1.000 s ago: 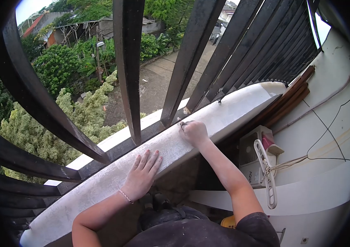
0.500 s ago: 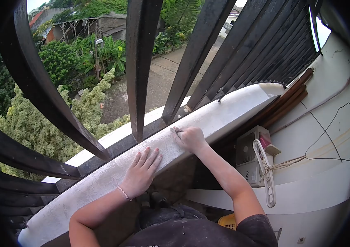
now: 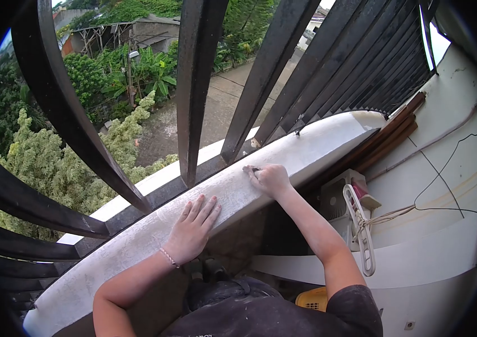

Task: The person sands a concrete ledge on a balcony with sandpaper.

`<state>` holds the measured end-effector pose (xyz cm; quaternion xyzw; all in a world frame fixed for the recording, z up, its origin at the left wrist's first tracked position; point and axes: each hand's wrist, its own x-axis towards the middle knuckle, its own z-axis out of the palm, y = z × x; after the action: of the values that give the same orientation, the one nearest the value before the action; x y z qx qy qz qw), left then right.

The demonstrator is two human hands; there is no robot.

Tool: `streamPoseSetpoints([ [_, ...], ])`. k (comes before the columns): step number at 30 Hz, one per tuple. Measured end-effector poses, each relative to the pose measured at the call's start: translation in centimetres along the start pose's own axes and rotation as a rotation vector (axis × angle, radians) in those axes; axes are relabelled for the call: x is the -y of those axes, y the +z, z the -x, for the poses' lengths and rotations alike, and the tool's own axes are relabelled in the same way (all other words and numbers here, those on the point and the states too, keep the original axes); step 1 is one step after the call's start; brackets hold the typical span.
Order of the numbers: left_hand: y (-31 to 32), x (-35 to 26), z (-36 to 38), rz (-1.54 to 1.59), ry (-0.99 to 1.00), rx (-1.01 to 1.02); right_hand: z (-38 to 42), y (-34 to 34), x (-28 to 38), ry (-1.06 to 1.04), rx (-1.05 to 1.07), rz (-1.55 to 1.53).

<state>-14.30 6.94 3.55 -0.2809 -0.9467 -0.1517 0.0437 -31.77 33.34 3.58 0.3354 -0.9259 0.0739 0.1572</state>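
The right hand (image 3: 271,178) has its grip closed on a small dark sanding piece (image 3: 251,168) near the surfboard (image 3: 137,238)'s far edge by the railing bars (image 3: 193,84). The left hand (image 3: 192,230) lies flat, fingers spread, at its near edge. If it slips, the board could slide along the ledge.

Head view, close, downward over railing (image 3: 193,84)

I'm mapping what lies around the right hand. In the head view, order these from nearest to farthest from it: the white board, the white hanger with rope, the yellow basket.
1. white board: directly under the right hand, touching.
2. white hanger: lower right, by the wall.
3. yellow basket: bottom, beside the person's shoulder.
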Motion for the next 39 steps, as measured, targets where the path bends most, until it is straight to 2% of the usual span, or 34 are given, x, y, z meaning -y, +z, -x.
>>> streamPoseSetpoints([
  [3, 0.2, 0.0, 0.1, 0.003, 0.001, -0.010, -1.5, 1.3, -0.3, 0.042, -0.066, 0.052],
  [7, -0.5, -0.1, 0.0, 0.037, 0.004, 0.014, -0.7, 1.7, 2.7, -0.067, -0.010, 0.008],
  [10, -0.2, 0.0, 0.1, 0.031, 0.002, 0.005, 0.6, 0.1, 1.1, -0.102, -0.109, -0.078],
  [11, -0.1, 0.0, 0.0, 0.019, 0.000, 0.003, 0.6, -0.5, 0.1, -0.028, 0.040, 0.044],
  [14, 0.0, -0.1, 0.0, 0.001, -0.003, 0.003, -1.1, 1.3, -0.8, 0.042, -0.063, 0.092],
  [15, 0.0, 0.0, 0.0, 0.008, 0.000, 0.003, -1.5, 2.1, -0.2, 0.053, -0.009, 0.091],
  [19, -0.3, 0.1, -0.1, 0.044, 0.008, 0.002, -0.4, 1.2, 2.8, -0.095, -0.029, -0.049],
  [23, -0.2, 0.2, -0.2, 0.034, 0.007, -0.012, 0.8, -1.3, 0.2, 0.016, 0.116, 0.044],
  [27, -0.1, 0.0, 0.2, 0.042, 0.010, -0.008, -1.8, 2.2, 1.6, 0.027, 0.007, 0.075],
  [30, -0.3, 0.1, 0.0, 0.039, 0.015, -0.016, -0.8, 2.0, 4.5, -0.105, -0.095, -0.043],
  [34, -0.1, 0.2, 0.1, 0.041, 0.010, -0.008, 1.4, 0.3, 1.4, -0.053, -0.072, -0.072],
  [35, -0.1, 0.2, -0.1, 0.034, 0.007, -0.012, 0.9, 0.3, 0.5, 0.045, 0.045, -0.002],
  [38, 0.0, 0.0, 0.2, 0.024, 0.013, -0.005, -1.3, 2.1, 1.9, 0.019, -0.101, 0.014],
  [39, 0.1, 0.1, 0.2, 0.028, 0.014, -0.011, -1.7, 2.1, 3.3, -0.005, -0.035, 0.034],
])
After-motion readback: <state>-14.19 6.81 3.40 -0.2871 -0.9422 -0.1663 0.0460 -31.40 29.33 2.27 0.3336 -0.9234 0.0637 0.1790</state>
